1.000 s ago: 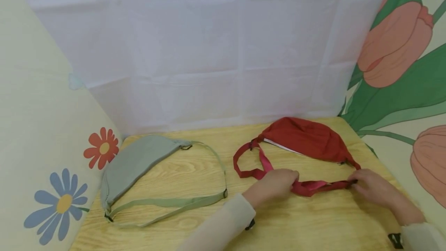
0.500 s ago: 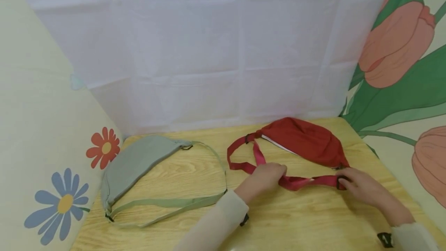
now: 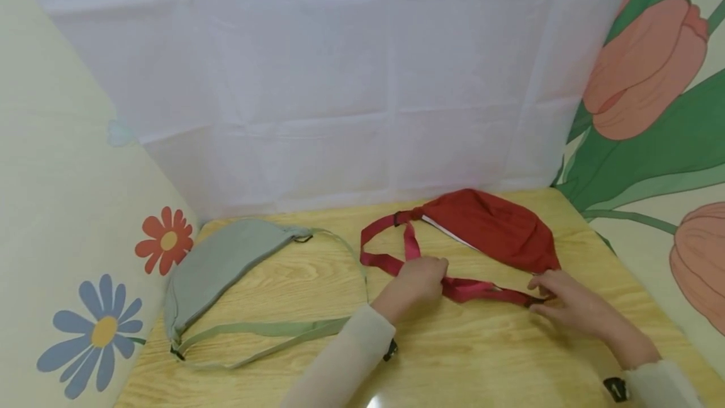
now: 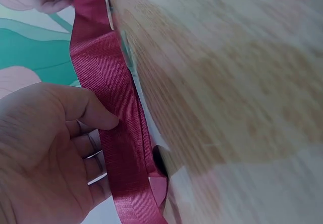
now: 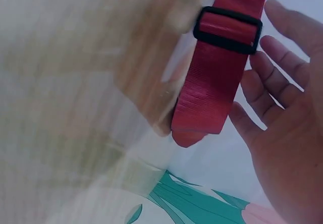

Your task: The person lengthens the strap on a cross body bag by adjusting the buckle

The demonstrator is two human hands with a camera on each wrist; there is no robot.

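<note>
A red waist bag lies at the back right of the table, its white-edged zip facing the front. Its red strap runs in a loop in front of it. My left hand pinches the strap, thumb on its near face and fingers behind. My right hand is beside the strap's end, fingers spread and relaxed. In the right wrist view, the black slider buckle on the strap sits close to the fingertips, not gripped.
A grey-green waist bag lies on the left of the wooden table, its green strap looped toward the middle, partly behind my left sleeve. A white sheet hangs behind; flower-patterned walls stand at both sides.
Both hands have moved left and slightly back, drawing the red strap left. The right hand has let go of the strap's buckle end and its fingers have spread.
</note>
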